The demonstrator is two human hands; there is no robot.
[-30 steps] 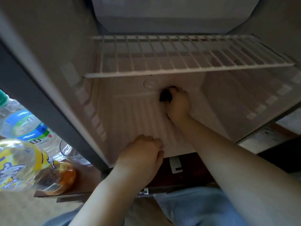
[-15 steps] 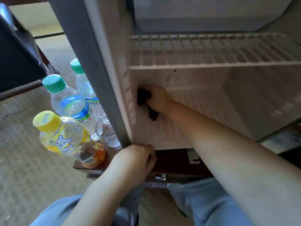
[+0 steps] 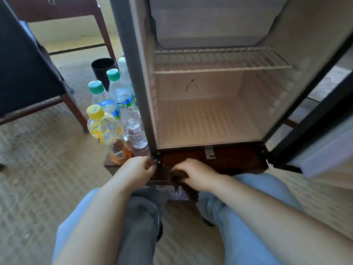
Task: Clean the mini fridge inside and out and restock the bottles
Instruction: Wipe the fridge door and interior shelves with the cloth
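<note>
Both hands have left the fridge [image 3: 206, 123], which stands open. The right hand [image 3: 196, 175] curls round a dark cloth [image 3: 176, 177] before the wooden base [image 3: 233, 161]. The left hand [image 3: 136, 169] is curled by the fridge's lower left corner; whether it holds anything I cannot tell. Bottles [image 3: 107, 129] stand just left of the fridge, beside a glass [image 3: 136, 133].

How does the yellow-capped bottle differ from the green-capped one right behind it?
The yellow-capped bottle has a yellow label and holds amber drink; the green-capped bottle has a blue-and-green label and looks clear. The yellow-capped bottle stands nearer the camera, the green-capped bottle behind it. Both stand capped outside the mini fridge.
</note>
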